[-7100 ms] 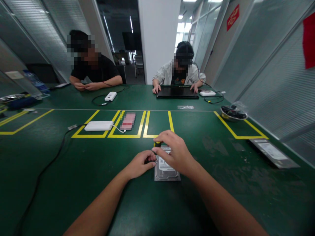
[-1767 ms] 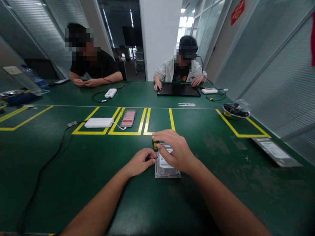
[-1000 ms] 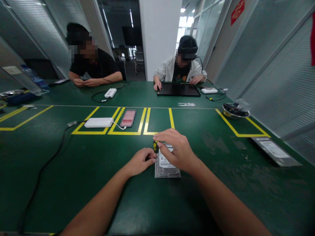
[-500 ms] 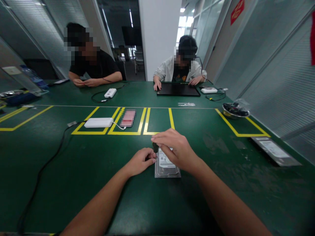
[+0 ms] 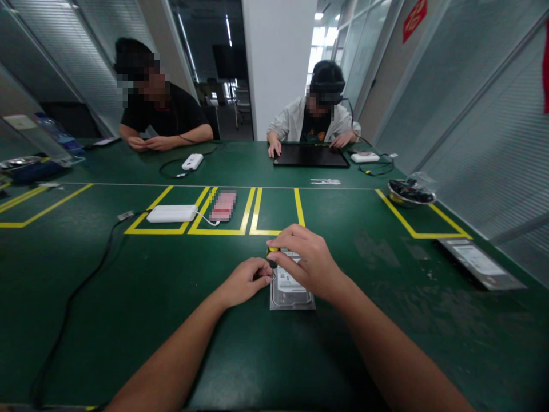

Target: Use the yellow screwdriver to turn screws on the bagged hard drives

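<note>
Hard drive (image 5: pixel 291 293) lies flat on the worktop (image 5: pixel 128 274), cover still on. The right hand (image 5: pixel 305 262) pinches an upright screwdriver (image 5: pixel 271 252) at its far-left corner. The left hand (image 5: pixel 243 282) curls against its left edge, grip unclear.

The one view comes from a camera worn on the person's head, facing forward and tilted down over the green surface (image 5: pixel 107 297). The left hand (image 5: pixel 242 281) and right hand (image 5: pixel 306 260) sit close, at mid-frame. The wide lens reaches the far side, where a person in black (image 5: pixel 165 117) and a person in a pale jacket (image 5: pixel 291 123) sit.
</note>
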Tool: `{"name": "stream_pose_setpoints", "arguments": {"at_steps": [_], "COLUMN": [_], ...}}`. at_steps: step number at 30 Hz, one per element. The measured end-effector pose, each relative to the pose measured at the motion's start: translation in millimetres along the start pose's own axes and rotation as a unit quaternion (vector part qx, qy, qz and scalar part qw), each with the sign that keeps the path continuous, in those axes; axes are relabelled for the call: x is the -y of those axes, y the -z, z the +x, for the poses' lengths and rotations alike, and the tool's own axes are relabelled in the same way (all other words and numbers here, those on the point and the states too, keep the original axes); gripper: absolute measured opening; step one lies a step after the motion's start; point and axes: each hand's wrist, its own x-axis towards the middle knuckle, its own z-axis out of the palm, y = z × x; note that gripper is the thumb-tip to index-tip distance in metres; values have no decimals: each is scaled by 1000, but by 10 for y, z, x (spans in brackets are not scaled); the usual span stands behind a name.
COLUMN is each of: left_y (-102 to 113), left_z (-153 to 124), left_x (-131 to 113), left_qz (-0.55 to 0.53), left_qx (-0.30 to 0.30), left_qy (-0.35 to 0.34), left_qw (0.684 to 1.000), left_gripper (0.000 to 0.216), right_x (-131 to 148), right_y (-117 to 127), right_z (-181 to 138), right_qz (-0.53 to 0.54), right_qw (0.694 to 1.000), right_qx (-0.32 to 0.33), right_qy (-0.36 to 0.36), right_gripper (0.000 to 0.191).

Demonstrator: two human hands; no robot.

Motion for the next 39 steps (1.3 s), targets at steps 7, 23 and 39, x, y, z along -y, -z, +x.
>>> {"name": "stream_pose_setpoints", "arguments": {"at_steps": [7,23,39], "left_y": [-3,20,5], "left_z": [1,-11,-28], "left_x": [1,-35,-10], "left_qz": [8,1,-20], "left_qx": [-1,-2,12], "left_qy": [1,2,-7], "left_qw": [1000,1000,1000], "left_gripper": [8,12,20], "right_x": [-21,62,-126], "right_y": [-103,-29,634], "right_z": [-47,-58,-463], "right_qz": [-65,-39,-248], "right_qw": [997,998,955], "right_qx": [-27,42,-60], "right_qy": [-39,-36,-151], "right_gripper": [30,23,15]}}
